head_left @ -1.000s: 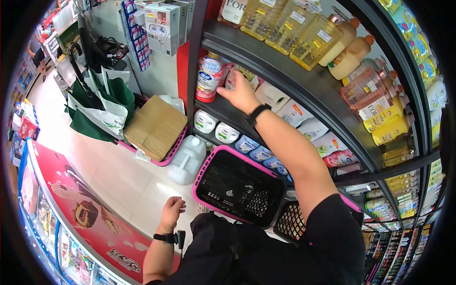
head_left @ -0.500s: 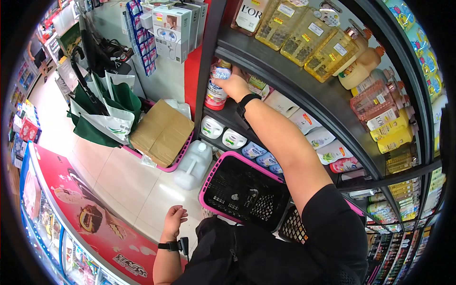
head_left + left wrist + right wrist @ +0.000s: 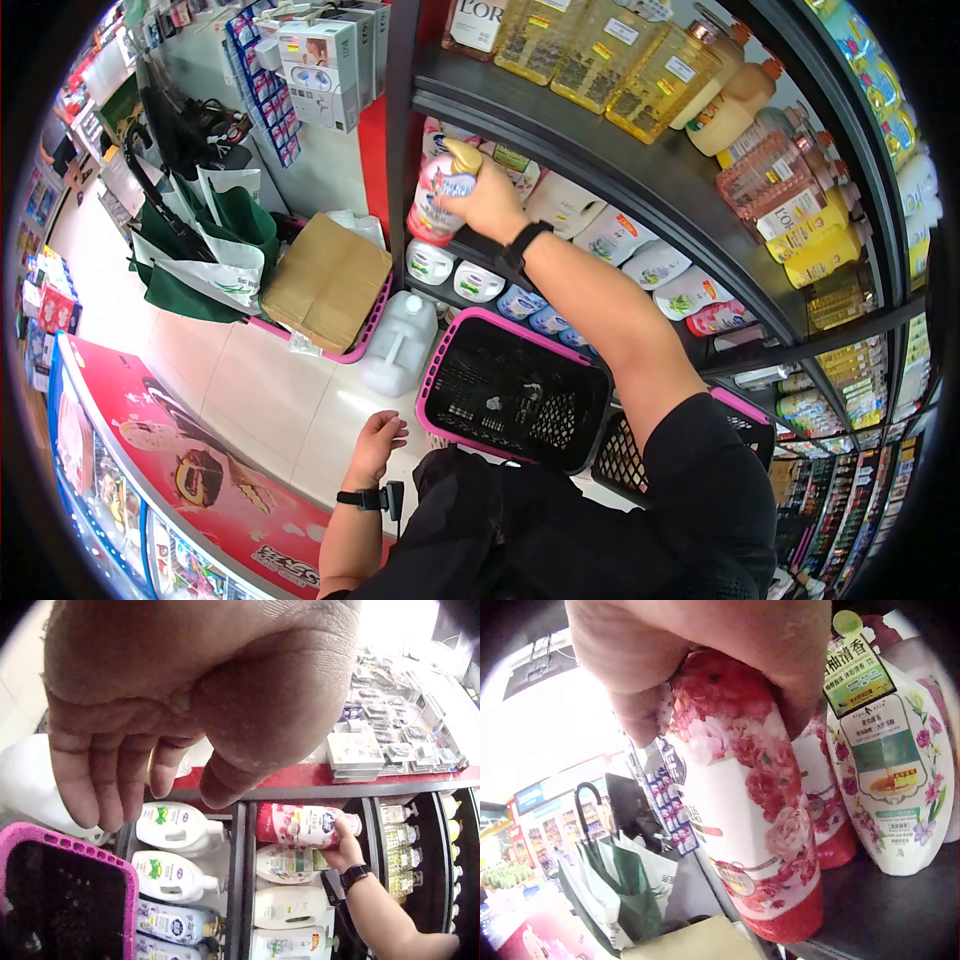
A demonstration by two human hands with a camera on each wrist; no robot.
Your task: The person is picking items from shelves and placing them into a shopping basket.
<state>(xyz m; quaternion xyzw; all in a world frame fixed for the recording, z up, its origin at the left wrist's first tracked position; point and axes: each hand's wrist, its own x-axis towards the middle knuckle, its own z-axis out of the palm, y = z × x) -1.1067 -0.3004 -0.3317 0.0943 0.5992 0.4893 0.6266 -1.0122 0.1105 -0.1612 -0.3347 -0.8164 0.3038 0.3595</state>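
Note:
My right hand (image 3: 489, 207) grips a pink and red floral bottle (image 3: 433, 205) with a gold pump top near its upper end, at the left end of the middle shelf. In the right wrist view the bottle (image 3: 769, 817) tilts at the shelf's front edge, with fingers round its upper part. Beside it stand a similar red floral bottle (image 3: 826, 825) and a white flowered bottle with a green tag (image 3: 889, 772). My left hand (image 3: 377, 446) hangs low near the floor, holding nothing, its fingers loosely bent; in the left wrist view the palm and fingers (image 3: 112, 776) fill the top.
A black basket with a pink rim (image 3: 430, 375) is below the shelf. Left of it are a translucent jug (image 3: 400, 345), a cardboard box (image 3: 328, 283) and green-and-white bags (image 3: 215, 260). Large yellow bottles (image 3: 655, 85) line the upper shelf; white bottles (image 3: 612, 237) fill the middle one.
The right hand has drawn the bottle out from its spot toward the shelf's front and tilted it; another floral bottle now shows behind. The left hand stays low, nearly unmoved.

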